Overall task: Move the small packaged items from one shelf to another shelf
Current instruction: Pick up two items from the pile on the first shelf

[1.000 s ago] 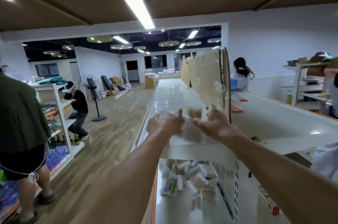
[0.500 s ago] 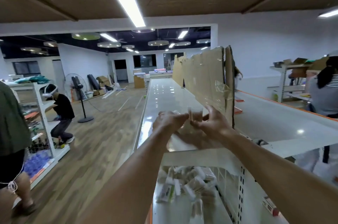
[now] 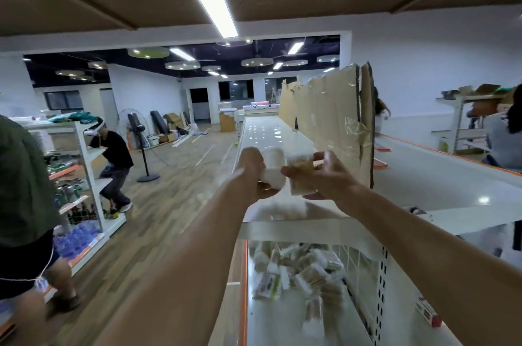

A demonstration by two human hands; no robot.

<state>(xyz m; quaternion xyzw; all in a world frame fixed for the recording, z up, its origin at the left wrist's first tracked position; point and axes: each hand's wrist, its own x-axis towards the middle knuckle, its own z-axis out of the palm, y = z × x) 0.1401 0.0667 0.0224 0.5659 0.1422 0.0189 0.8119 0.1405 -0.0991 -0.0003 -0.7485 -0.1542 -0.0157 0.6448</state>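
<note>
White tub (image 3: 272,166) gripped by left hand (image 3: 250,169), clear tub (image 3: 300,174) by right hand (image 3: 329,176), above top shelf (image 3: 271,134).

A white pack (image 3: 272,167) and a clear pack (image 3: 300,174) with tan contents are held side by side, touching, above the near edge of the top shelf (image 3: 271,134). The white one is on the left, upright with a slight tilt. More small packs (image 3: 299,272), white and tan, lie in a loose blurred heap on the lower shelf (image 3: 282,326), toward its back.
</note>
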